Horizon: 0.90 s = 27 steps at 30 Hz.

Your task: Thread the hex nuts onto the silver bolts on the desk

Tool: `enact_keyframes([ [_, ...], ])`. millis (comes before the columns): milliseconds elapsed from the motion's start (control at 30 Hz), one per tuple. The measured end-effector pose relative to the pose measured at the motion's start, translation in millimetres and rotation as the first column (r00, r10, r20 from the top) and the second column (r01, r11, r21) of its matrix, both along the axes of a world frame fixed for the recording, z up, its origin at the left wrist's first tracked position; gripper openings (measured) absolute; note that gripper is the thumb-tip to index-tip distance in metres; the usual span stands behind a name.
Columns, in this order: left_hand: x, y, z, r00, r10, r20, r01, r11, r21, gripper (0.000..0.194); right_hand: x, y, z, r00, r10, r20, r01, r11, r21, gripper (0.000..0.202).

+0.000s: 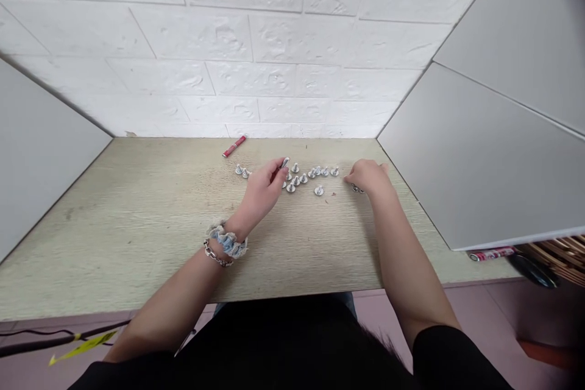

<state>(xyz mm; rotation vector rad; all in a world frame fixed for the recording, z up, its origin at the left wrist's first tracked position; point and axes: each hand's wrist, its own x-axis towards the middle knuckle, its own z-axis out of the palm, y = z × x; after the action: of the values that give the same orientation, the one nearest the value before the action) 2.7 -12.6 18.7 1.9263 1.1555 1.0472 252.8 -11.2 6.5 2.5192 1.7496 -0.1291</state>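
My left hand (265,186) pinches a small silver metal piece (284,162) between thumb and forefinger, tilted above the table. Beside and partly behind this hand, several silver screw-like pieces stand on wide round bases in an uneven row, among them one piece (335,171) at the right end. Another such piece (319,191) stands apart, nearer to me. To the right, my right hand (368,175) is low over the tabletop with fingers curled. Small shiny metal pieces (357,189) show beneath its fingers; whether they are gripped or lying there is hidden.
A red-and-white tube-like stick (234,146) lies near the back wall. White panels (475,152) enclose both sides of the wooden tabletop (301,250). Right of the panel are another red-labelled stick (492,254), a dark object (534,270) and copper-coloured coils (560,256).
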Motion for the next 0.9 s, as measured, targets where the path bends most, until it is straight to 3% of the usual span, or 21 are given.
enact_keyframes([
  [233, 1.8, -3.4, 3.6, 0.994, -0.008, -0.105, 0.012, 0.999, 0.031, 0.029, -3.6, 0.7, -0.6, 1.000, 0.010, 0.005, -0.010, 1.000, 0.018, 0.014],
  [333, 1.1, -2.9, 2.8, 0.993, -0.004, -0.117, 0.010, 0.999, 0.051, 0.029, -4.7, -0.2, 4.8, 0.997, 0.062, -0.054, -0.051, 0.981, 0.189, 0.015],
  [400, 1.2, -2.6, 2.4, 0.992, 0.006, -0.129, 0.004, 0.997, 0.081, 0.029, -11.8, -2.2, 12.1, 0.972, 0.175, -0.157, -0.096, 0.905, 0.415, 0.016],
  [500, 2.6, -3.1, 2.2, 0.987, 0.026, -0.157, 0.000, 0.987, 0.162, 0.028, -35.1, -7.7, 22.7, 0.848, 0.458, -0.267, -0.152, 0.693, 0.705, 0.016],
  [600, 4.6, -4.6, 1.2, 0.982, 0.046, -0.183, 0.003, 0.966, 0.257, 0.027, -65.3, -14.3, 24.9, 0.743, 0.616, -0.261, -0.170, 0.552, 0.817, 0.014],
  [700, 6.1, -5.6, -1.8, 0.979, 0.036, -0.201, 0.035, 0.940, 0.338, 0.026, -86.9, -18.2, 19.3, 0.717, 0.667, -0.204, -0.226, 0.499, 0.837, 0.010],
  [900, 6.1, -4.4, -8.6, 0.978, -0.001, -0.207, 0.093, 0.896, 0.434, 0.027, -93.4, -17.9, 11.3, 0.711, 0.681, -0.174, -0.257, 0.482, 0.837, 0.008],
])
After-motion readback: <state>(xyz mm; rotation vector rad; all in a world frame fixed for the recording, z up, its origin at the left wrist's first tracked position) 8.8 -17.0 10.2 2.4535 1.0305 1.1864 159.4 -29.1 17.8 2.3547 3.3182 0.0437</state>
